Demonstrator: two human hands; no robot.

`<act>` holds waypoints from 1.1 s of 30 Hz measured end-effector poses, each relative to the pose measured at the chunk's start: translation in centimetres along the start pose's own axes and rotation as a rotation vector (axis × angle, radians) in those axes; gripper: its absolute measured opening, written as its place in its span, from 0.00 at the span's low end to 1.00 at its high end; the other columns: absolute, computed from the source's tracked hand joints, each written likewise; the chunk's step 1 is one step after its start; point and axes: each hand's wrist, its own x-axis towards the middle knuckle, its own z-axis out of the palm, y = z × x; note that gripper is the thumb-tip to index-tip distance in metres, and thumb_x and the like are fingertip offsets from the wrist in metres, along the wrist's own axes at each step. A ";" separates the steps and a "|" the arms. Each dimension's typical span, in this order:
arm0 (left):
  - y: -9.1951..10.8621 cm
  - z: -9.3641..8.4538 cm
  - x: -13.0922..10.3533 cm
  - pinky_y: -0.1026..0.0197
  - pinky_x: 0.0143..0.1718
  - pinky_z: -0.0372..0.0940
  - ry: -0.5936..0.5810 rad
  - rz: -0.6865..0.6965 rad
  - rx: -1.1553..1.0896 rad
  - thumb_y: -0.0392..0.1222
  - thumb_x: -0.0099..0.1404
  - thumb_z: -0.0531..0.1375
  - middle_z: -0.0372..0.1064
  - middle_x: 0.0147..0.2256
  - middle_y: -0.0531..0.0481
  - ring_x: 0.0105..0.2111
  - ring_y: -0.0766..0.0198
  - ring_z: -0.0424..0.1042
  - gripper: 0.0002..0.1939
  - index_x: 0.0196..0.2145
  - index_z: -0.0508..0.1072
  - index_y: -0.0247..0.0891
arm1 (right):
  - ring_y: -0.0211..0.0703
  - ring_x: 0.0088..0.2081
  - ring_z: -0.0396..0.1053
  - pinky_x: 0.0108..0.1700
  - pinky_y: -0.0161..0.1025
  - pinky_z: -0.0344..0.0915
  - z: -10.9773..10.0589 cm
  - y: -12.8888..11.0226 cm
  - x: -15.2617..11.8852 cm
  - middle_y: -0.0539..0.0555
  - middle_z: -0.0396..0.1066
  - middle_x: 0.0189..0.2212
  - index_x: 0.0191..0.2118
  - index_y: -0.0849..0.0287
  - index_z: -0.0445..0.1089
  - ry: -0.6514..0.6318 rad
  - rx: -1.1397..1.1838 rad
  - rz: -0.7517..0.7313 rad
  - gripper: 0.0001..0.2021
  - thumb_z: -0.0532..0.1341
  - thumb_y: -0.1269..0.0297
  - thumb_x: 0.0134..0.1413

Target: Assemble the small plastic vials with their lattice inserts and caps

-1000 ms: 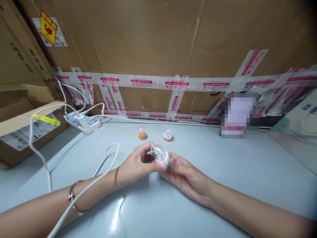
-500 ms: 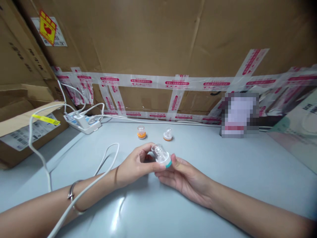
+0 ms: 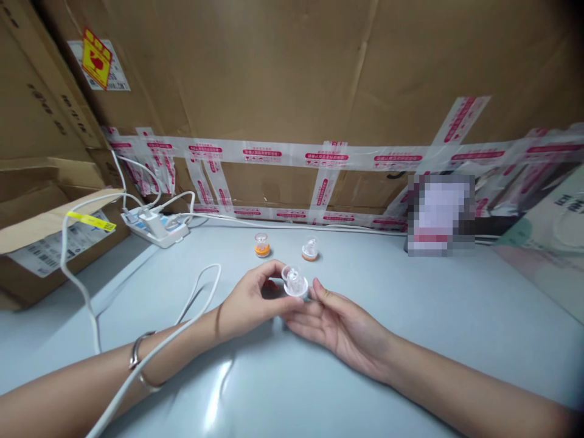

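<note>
One clear-capped piece (image 3: 295, 285): a small round part at the middle of the view, raised above the grey table (image 3: 283, 389); its clear cap (image 3: 286, 275) leans up and to the left from a white ring (image 3: 299, 294).
Left hand (image 3: 250, 301): pinches the piece, thumb along the near side; the other fingertips curl behind it, partly hidden.
Right hand (image 3: 342, 325): palm turned up, fingers loosely spread, tips just beneath the piece, thumb standing apart beside the ring. Whether these fingertips bear any weight, I cannot tell.
Orange-based piece (image 3: 262, 247): upright on the table beyond the hands, under its own clear top.
White-and-orange piece (image 3: 310, 250): also upright, to the right of the first and apart from it.
White cable (image 3: 112, 401): crosses over the left arm (image 3: 82, 383), near a silver bracelet (image 3: 135, 351).
Slip risk: the smooth, round piece could drop if the left thumb eases, since the right thumb does not clamp it.
Cap risk: a hard squeeze on the thin-looking cap might bend or shift it.
Snag risk: lifting the left arm could catch the cable on the bracelet and jerk the grip.
</note>
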 end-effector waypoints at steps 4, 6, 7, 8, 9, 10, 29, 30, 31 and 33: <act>-0.7 -0.8 0.6 0.63 0.39 0.62 0.142 0.049 0.240 0.39 0.55 0.63 0.69 0.36 0.47 0.36 0.62 0.68 0.13 0.38 0.69 0.34 | 0.41 0.38 0.73 0.48 0.40 0.64 0.1 -0.1 -0.3 0.58 0.74 0.33 0.42 0.65 0.66 0.173 -0.185 -0.093 0.14 0.60 0.59 0.53; -1.1 -1.1 0.9 0.63 0.37 0.62 0.189 0.062 0.333 0.39 0.54 0.63 0.70 0.36 0.47 0.35 0.62 0.68 0.15 0.40 0.70 0.33 | 0.39 0.34 0.72 0.43 0.38 0.66 -0.1 -0.3 -0.2 0.55 0.73 0.32 0.41 0.63 0.65 0.268 -0.323 -0.196 0.15 0.61 0.58 0.51; -1.3 -1.3 0.9 0.63 0.37 0.62 0.199 0.071 0.363 0.40 0.54 0.63 0.70 0.36 0.47 0.35 0.63 0.68 0.16 0.41 0.70 0.33 | 0.37 0.31 0.70 0.39 0.37 0.66 -0.3 -0.4 0.0 0.54 0.72 0.31 0.40 0.62 0.66 0.300 -0.416 -0.258 0.15 0.61 0.58 0.50; -1.5 -1.4 1.0 0.64 0.37 0.62 0.203 0.079 0.387 0.40 0.55 0.63 0.70 0.35 0.48 0.34 0.64 0.68 0.16 0.42 0.70 0.34 | 0.36 0.30 0.68 0.36 0.36 0.65 -0.6 -0.6 0.1 0.53 0.71 0.30 0.39 0.62 0.66 0.324 -0.531 -0.328 0.14 0.61 0.57 0.49; -1.6 -1.4 1.0 0.64 0.36 0.62 0.202 0.086 0.407 0.39 0.55 0.62 0.70 0.35 0.49 0.34 0.64 0.68 0.16 0.42 0.69 0.34 | 0.36 0.29 0.66 0.34 0.35 0.63 -0.8 -0.7 0.3 0.52 0.69 0.29 0.38 0.61 0.66 0.338 -0.662 -0.394 0.14 0.61 0.57 0.50; -1.8 -1.4 1.0 0.65 0.36 0.62 0.199 0.090 0.421 0.39 0.55 0.62 0.70 0.34 0.50 0.33 0.65 0.68 0.16 0.42 0.69 0.35 | 0.36 0.29 0.65 0.33 0.35 0.62 -1.0 -0.9 0.4 0.51 0.68 0.29 0.38 0.60 0.67 0.355 -0.801 -0.459 0.13 0.60 0.57 0.50; -1.7 -1.3 0.2 0.60 0.38 0.61 0.299 0.192 0.476 0.40 0.53 0.64 0.63 0.44 0.45 0.42 0.60 0.65 0.23 0.45 0.59 0.38 | 0.44 0.40 0.62 0.40 0.38 0.58 1.5 -5.5 5.5 0.51 0.70 0.36 0.37 0.58 0.66 0.267 -1.749 -0.705 0.09 0.61 0.66 0.48; -1.6 -1.3 0.1 0.60 0.38 0.61 0.361 0.222 0.472 0.39 0.55 0.62 0.61 0.45 0.45 0.43 0.60 0.64 0.22 0.46 0.59 0.38 | 0.45 0.41 0.62 0.40 0.38 0.58 1.6 -6.0 6.0 0.52 0.70 0.37 0.39 0.58 0.66 0.285 -1.759 -0.705 0.10 0.62 0.66 0.48; -1.6 -1.4 0.1 0.60 0.38 0.61 0.410 0.249 0.466 0.38 0.57 0.60 0.61 0.45 0.45 0.44 0.60 0.63 0.20 0.46 0.58 0.38 | 0.46 0.41 0.62 0.41 0.39 0.58 1.6 -6.5 6.5 0.53 0.70 0.37 0.39 0.58 0.66 0.300 -1.769 -0.697 0.12 0.62 0.65 0.47; -1.4 -1.5 -0.1 0.61 0.38 0.61 0.449 0.283 0.460 0.37 0.60 0.57 0.60 0.44 0.45 0.44 0.61 0.63 0.17 0.46 0.58 0.39 | 0.47 0.42 0.62 0.42 0.41 0.57 1.4 -7.2 7.5 0.54 0.71 0.37 0.40 0.58 0.66 0.316 -1.797 -0.671 0.14 0.64 0.66 0.44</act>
